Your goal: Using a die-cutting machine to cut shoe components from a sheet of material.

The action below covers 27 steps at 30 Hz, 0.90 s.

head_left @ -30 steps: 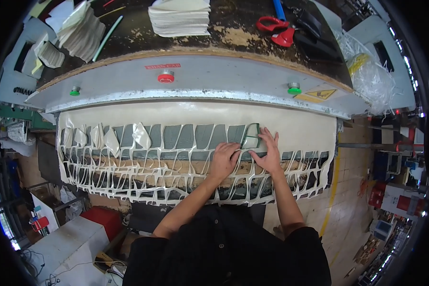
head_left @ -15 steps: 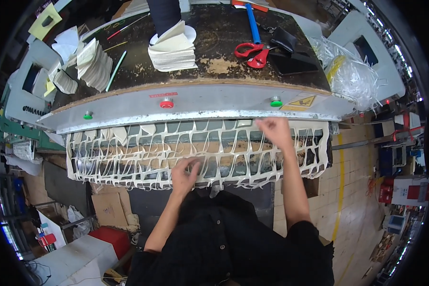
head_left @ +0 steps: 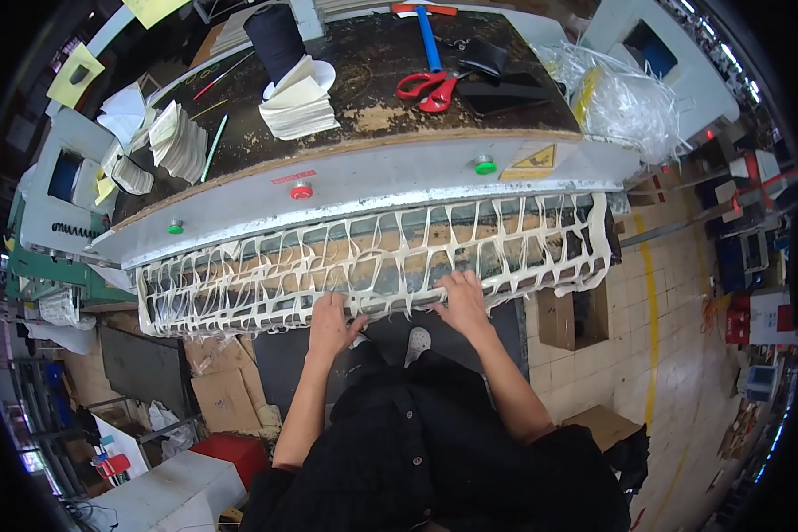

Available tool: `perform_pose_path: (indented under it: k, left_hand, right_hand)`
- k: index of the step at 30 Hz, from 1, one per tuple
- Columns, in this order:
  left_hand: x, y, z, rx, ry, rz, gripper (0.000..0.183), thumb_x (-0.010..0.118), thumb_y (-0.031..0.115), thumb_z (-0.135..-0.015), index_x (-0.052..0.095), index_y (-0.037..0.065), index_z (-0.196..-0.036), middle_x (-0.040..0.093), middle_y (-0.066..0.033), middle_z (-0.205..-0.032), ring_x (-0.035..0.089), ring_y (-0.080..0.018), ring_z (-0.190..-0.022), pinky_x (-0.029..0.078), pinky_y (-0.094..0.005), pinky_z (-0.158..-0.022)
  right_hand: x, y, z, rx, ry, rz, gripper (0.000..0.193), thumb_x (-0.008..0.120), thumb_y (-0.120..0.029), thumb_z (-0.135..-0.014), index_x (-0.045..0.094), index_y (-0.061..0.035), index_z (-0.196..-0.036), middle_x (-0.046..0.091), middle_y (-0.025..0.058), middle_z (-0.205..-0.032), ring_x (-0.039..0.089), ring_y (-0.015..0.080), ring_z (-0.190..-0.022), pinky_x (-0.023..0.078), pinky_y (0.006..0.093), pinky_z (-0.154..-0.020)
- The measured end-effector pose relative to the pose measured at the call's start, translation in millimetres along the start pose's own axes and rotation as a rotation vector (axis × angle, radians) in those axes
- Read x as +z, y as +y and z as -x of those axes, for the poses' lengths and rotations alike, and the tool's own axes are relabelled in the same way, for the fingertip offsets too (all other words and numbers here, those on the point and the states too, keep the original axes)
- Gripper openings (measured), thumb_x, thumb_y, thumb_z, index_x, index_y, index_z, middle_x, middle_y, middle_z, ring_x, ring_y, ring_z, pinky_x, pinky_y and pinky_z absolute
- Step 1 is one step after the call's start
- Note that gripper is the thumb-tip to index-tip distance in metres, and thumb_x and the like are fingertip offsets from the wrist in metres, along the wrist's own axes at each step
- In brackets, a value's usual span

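Note:
A cream sheet of fabric full of cut-out holes (head_left: 399, 253), like a net, lies across the long press bed in front of me. My left hand (head_left: 330, 326) is at its near edge, fingers curled over the top and thumb toward the inner side. To its right, my right hand (head_left: 463, 303) closes on the same edge, fingers over and thumb lower down. Both hands appear to pinch the sheet's rim, though the fingertips are partly hidden in the strands.
Behind the bed runs a grey machine beam with a red button (head_left: 301, 190) and green buttons (head_left: 485, 164). On the worn top stand stacked cream pieces (head_left: 300, 111), a dark thread cone (head_left: 275, 43), red scissors (head_left: 430, 89) and a blue-handled tool (head_left: 429, 40). A cardboard box (head_left: 572, 317) sits at right.
My right hand has come back from the far side of the sheet to its near edge. My left hand's fingers have settled over that edge. The whole view has tilted.

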<state>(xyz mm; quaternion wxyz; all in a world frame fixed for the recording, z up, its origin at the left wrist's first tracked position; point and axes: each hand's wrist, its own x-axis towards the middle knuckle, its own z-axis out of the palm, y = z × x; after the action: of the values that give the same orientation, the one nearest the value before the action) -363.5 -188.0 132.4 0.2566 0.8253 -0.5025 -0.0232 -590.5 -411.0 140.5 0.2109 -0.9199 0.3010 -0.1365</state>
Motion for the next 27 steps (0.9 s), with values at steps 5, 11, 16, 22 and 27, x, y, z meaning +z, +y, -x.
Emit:
perform_pose_path:
  k: [5, 11, 16, 22, 27]
  left_hand:
    - [2, -8, -10, -0.016, 0.014, -0.002, 0.054, 0.095, 0.033, -0.077, 0.065, -0.001, -0.108, 0.064, -0.0223, -0.103, 0.063, -0.0465, -0.100, 0.050, -0.0543, -0.090]
    - [-7, -8, -18, 0.026, 0.020, 0.006, 0.056, 0.096, 0.036, -0.077, 0.066, 0.000, -0.107, 0.065, -0.0213, -0.100, 0.063, -0.0447, -0.095, 0.051, -0.0525, -0.084]
    - [-26, -4, -15, -0.063, -0.132, 0.104, 0.048, 0.092, 0.034, -0.080, 0.068, 0.001, -0.105, 0.068, -0.0207, -0.103, 0.064, -0.0450, -0.100, 0.050, -0.0530, -0.089]
    - [-12, 28, -107, -0.268, -0.217, 0.227, 0.047, 0.084, 0.039, -0.091, 0.070, 0.001, -0.116, 0.073, -0.0206, -0.117, 0.067, -0.0424, -0.111, 0.051, -0.0519, -0.099]
    - [96, 51, -156, 0.196, -0.221, 0.140, 0.070, 0.069, 0.048, -0.101, 0.053, 0.005, -0.154, 0.052, -0.0214, -0.158, 0.047, -0.0434, -0.147, 0.036, -0.0544, -0.123]
  right_hand:
    - [1, -4, -9, 0.012, 0.003, 0.036, 0.044, 0.097, -0.023, -0.072, 0.076, -0.0132, -0.109, 0.067, 0.0075, -0.115, 0.057, 0.0325, -0.117, 0.047, 0.0468, -0.103]
    - [0, -1, -13, 0.005, -0.029, 0.060, 0.043, 0.096, -0.024, -0.074, 0.075, -0.0130, -0.110, 0.067, 0.0078, -0.117, 0.057, 0.0331, -0.118, 0.046, 0.0479, -0.103]
    - [-18, 11, -7, -0.082, -0.214, 0.003, 0.041, 0.093, -0.030, -0.079, 0.078, -0.0136, -0.113, 0.069, 0.0099, -0.116, 0.059, 0.0358, -0.115, 0.048, 0.0467, -0.103]
    - [-56, 72, -126, -0.135, -0.134, -0.113, 0.042, 0.068, 0.004, -0.090, 0.073, -0.0108, -0.129, 0.069, 0.0150, -0.138, 0.062, 0.0350, -0.131, 0.050, 0.0433, -0.115]
    - [-24, 113, -243, -0.853, -0.456, 0.207, 0.041, 0.064, -0.007, -0.091, 0.068, -0.0177, -0.130, 0.064, 0.0095, -0.136, 0.057, 0.0309, -0.136, 0.046, 0.0439, -0.119]
